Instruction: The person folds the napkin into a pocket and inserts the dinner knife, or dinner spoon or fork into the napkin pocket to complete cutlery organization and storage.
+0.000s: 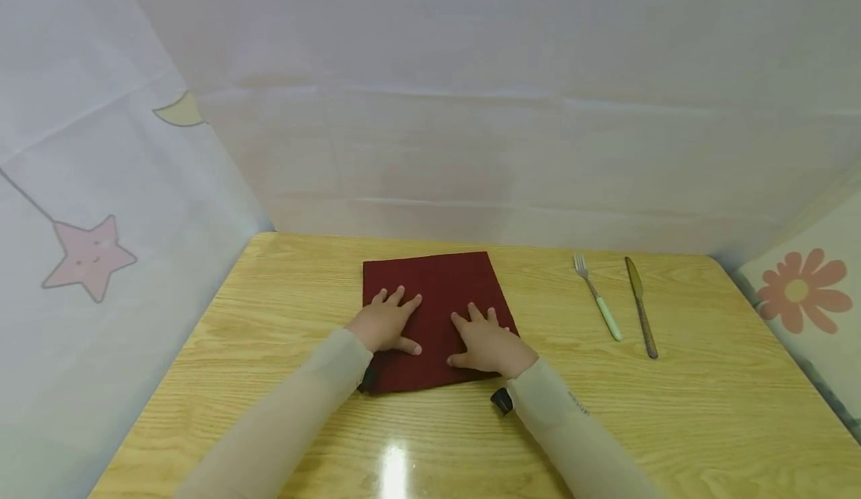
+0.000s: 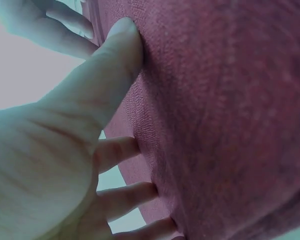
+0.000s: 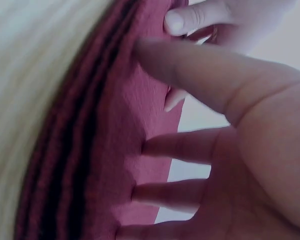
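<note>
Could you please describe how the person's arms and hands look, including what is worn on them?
Both arms have long, pale beige sleeves: left sleeve, right sleeve. Small dark marking, unreadable here, shows near the right cuff. The left hand and right hand wear no gloves. A small black piece sits by the right wrist.

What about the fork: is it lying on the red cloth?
No, the fork lies on the table, between the red cloth and the knife.
</note>
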Demonstrator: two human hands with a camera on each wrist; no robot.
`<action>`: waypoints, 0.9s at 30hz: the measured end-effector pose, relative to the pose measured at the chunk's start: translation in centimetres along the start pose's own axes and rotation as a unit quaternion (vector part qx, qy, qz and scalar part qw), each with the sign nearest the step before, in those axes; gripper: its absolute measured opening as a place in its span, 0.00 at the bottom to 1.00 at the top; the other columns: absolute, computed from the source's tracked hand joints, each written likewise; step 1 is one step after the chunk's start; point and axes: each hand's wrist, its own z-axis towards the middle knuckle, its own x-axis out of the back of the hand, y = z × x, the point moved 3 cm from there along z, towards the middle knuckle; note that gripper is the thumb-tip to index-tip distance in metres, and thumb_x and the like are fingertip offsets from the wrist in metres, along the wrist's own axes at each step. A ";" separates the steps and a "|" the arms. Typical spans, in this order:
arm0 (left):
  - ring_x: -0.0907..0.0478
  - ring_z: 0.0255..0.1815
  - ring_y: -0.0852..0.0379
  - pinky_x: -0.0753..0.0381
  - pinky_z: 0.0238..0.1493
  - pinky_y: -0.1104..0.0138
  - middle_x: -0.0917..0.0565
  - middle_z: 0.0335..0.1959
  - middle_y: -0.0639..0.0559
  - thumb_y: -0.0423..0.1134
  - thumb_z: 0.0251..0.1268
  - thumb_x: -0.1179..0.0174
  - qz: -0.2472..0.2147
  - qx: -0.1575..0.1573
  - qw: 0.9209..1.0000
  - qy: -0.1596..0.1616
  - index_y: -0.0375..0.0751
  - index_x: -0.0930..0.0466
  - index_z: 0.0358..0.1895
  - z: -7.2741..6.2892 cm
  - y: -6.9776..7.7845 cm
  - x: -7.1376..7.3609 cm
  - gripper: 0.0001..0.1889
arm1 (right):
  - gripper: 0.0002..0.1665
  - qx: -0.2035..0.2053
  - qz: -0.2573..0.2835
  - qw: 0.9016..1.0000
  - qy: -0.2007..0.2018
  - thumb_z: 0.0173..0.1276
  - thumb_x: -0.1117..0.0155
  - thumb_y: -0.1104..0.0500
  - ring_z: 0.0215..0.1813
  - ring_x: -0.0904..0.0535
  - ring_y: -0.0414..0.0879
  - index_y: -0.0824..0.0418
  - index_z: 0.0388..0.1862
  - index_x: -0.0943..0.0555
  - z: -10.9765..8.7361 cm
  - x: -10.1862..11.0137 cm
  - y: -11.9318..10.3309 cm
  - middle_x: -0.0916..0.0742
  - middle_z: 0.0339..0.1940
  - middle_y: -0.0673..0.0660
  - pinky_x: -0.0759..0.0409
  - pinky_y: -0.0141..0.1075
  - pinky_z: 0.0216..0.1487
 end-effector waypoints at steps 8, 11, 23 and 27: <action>0.50 0.78 0.27 0.30 0.67 0.41 0.48 0.81 0.35 0.62 0.58 0.30 0.037 0.006 0.999 -0.010 0.48 0.46 0.82 -0.5 0.7 -0.4 0.52 | 0.48 0.037 0.011 0.999 -0.013 0.66 0.26 0.47 0.79 0.53 0.74 0.58 0.80 0.36 0.2 0.7 1.8 0.43 0.82 0.68 0.40 0.68 0.71; 0.46 0.77 0.27 0.28 0.66 0.43 0.46 0.80 0.34 0.65 0.56 0.31 0.065 0.006 0.998 -0.007 0.48 0.45 0.82 -1.2 1.7 -0.9 0.54 | 0.48 0.066 0.018 0.997 -0.024 0.66 0.26 0.50 0.80 0.55 0.72 0.58 0.80 0.36 0.2 1.1 3.1 0.44 0.82 0.67 0.43 0.65 0.74; 0.42 0.72 0.20 0.25 0.64 0.45 0.41 0.77 0.32 0.69 0.56 0.34 0.096 -0.021 0.995 0.009 0.49 0.39 0.80 -3.0 4.7 -2.5 0.51 | 0.43 0.154 0.064 0.984 -0.064 0.68 0.27 0.56 0.82 0.60 0.67 0.59 0.78 0.34 0.7 2.7 6.7 0.46 0.84 0.63 0.45 0.60 0.76; 0.46 0.76 0.25 0.29 0.66 0.42 0.44 0.80 0.38 0.60 0.63 0.32 0.015 -0.069 0.997 0.008 0.50 0.34 0.77 -2.7 3.5 -2.0 0.41 | 0.42 0.162 0.084 0.981 -0.070 0.68 0.27 0.56 0.83 0.61 0.64 0.58 0.78 0.33 1.1 3.0 7.7 0.46 0.84 0.61 0.44 0.59 0.77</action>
